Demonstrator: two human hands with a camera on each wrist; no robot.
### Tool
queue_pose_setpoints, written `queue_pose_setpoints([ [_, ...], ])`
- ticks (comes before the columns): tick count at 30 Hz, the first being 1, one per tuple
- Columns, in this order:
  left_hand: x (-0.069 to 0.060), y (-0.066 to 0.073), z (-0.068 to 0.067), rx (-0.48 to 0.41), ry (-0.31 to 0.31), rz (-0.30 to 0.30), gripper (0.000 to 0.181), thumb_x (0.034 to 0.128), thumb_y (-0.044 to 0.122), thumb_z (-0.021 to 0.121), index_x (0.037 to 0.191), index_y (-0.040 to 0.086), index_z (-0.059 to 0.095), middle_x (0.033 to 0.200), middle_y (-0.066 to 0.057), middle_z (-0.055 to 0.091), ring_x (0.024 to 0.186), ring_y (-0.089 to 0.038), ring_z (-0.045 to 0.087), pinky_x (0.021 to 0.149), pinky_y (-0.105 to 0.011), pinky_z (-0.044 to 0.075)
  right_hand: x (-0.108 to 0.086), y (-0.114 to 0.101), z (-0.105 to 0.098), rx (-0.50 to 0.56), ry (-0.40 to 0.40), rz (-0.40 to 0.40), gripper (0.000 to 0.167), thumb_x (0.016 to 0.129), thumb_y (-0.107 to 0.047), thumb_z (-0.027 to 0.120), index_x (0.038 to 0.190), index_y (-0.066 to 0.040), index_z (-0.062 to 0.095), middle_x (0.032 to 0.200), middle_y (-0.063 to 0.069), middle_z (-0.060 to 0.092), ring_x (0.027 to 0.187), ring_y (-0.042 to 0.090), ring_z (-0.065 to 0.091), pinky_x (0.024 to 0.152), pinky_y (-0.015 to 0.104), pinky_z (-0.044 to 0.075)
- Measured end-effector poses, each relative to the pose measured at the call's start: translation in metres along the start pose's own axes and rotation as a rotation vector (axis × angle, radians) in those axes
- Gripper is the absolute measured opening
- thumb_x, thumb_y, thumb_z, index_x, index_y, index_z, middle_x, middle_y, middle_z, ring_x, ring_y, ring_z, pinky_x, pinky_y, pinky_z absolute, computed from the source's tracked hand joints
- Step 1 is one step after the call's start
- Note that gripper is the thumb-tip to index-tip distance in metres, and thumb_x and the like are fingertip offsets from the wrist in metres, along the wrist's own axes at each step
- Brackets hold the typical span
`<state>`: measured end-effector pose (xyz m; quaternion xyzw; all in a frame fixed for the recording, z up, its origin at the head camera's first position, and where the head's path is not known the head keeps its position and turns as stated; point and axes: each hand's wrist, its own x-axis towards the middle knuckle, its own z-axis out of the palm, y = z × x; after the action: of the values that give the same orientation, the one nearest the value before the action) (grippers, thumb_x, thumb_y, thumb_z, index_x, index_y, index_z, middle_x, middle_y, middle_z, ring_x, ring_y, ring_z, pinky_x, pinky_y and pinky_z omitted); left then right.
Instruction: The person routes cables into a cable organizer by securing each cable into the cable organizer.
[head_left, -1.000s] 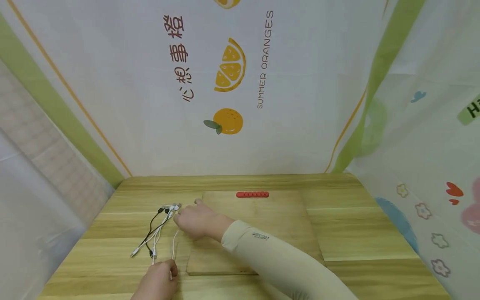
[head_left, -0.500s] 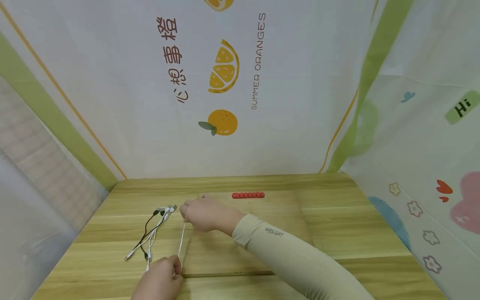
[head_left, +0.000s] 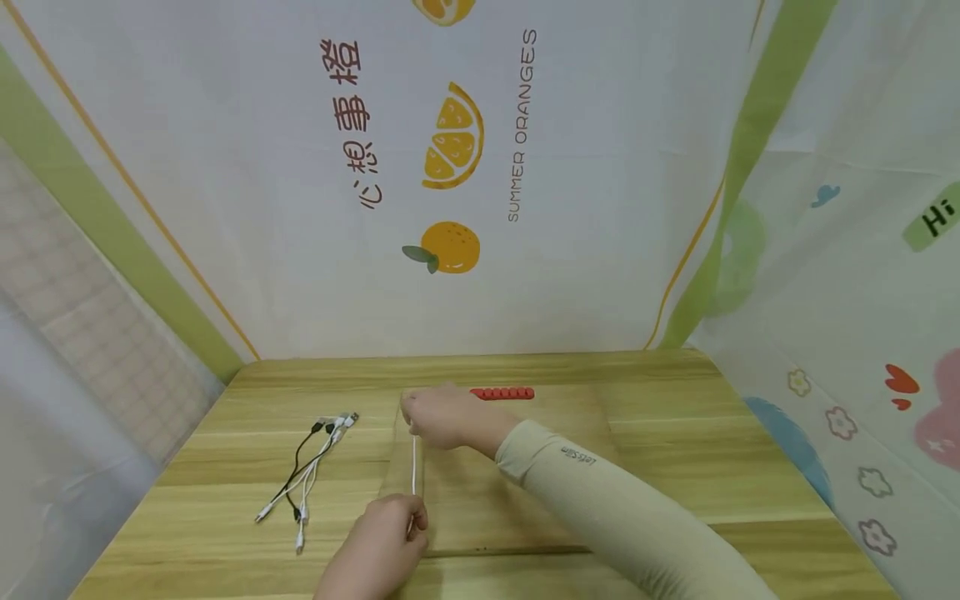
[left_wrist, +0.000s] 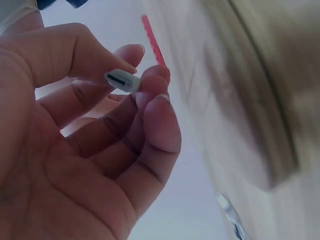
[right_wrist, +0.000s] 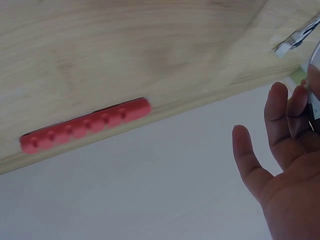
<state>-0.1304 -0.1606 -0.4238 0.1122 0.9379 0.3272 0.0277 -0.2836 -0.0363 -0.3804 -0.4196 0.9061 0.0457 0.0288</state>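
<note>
— Where was the white cable [head_left: 414, 467]?

— Between the two hands, over the left part of the wooden board [head_left: 480, 504]. It ran nearly straight, presumably because each hand had an end and they stood apart.

— How did the left hand [head_left: 384, 537] have it?

— With its grip closed to a pinch, thumb and finger on the connector [left_wrist: 122, 81]. Holding the stiff plug probably gave firmer control than the thin cord would.

— And the right hand [head_left: 442, 417]?

— Its grip pinched the far end, outer fingers spread loosely, perhaps because so light a thing needed little. The picture's edge cut off the thumb side in the right wrist view.

— Why was the red strip [head_left: 506, 393] up there?

— It lay near the board's far edge, notches in a row; I'd guess that left room for the hands. The other cables [head_left: 309, 471] lay on the surface [head_left: 180, 508] left of the board, likely to avoid tangling with this one.
</note>
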Motion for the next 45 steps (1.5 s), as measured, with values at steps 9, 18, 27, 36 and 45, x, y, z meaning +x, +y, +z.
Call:
queue_pose_setpoints([
  [9,0.022,0.020,0.009,0.081,-0.068,0.073,0.008,0.0850,-0.002,0.069,0.083,0.006,0.069,0.078,-0.001,0.064,0.067,-0.010,0.050,0.062,-0.029,0.046,-0.011,0.031,0.013,0.049,-0.018,0.049,0.013,0.108,-0.027,0.062,0.115,-0.017,0.066,0.111,-0.005,0.068,0.095,0.007,0.063,0.080,0.026,0.054],
  [18,0.029,0.027,0.018,0.087,-0.083,0.108,0.012,0.0873,-0.001,0.068,0.080,0.009,0.069,0.074,0.001,0.062,0.064,-0.008,0.049,0.058,-0.026,0.044,-0.016,0.040,0.020,0.022,0.002,0.042,0.014,0.107,-0.024,0.063,0.116,-0.016,0.070,0.111,-0.003,0.072,0.100,0.011,0.068,0.084,0.029,0.057],
  [27,0.035,0.025,0.027,0.108,-0.107,0.132,0.026,0.0914,-0.002,0.065,0.072,0.014,0.059,0.066,0.006,0.048,0.058,-0.006,0.041,0.055,-0.024,0.037,-0.017,0.045,0.029,-0.002,0.026,0.037,0.009,0.105,-0.022,0.066,0.109,-0.015,0.070,0.104,-0.003,0.071,0.096,0.010,0.068,0.082,0.028,0.057],
  [36,0.039,0.031,0.033,0.176,-0.105,0.157,0.016,0.0993,0.003,0.063,0.084,0.009,0.065,0.067,0.003,0.051,0.059,-0.009,0.043,0.055,-0.027,0.040,-0.018,0.054,0.036,-0.003,0.007,0.074,0.009,0.105,-0.024,0.067,0.106,-0.015,0.068,0.101,-0.003,0.069,0.091,0.010,0.066,0.078,0.027,0.056],
  [45,0.047,0.035,0.037,0.212,-0.084,0.152,0.006,0.0994,0.002,0.061,0.097,0.007,0.063,0.074,-0.002,0.059,0.064,-0.012,0.050,0.058,-0.032,0.045,-0.021,0.063,0.035,0.033,0.027,0.102,0.008,0.103,-0.022,0.069,0.103,-0.015,0.067,0.098,-0.003,0.068,0.086,0.012,0.064,0.075,0.031,0.056],
])
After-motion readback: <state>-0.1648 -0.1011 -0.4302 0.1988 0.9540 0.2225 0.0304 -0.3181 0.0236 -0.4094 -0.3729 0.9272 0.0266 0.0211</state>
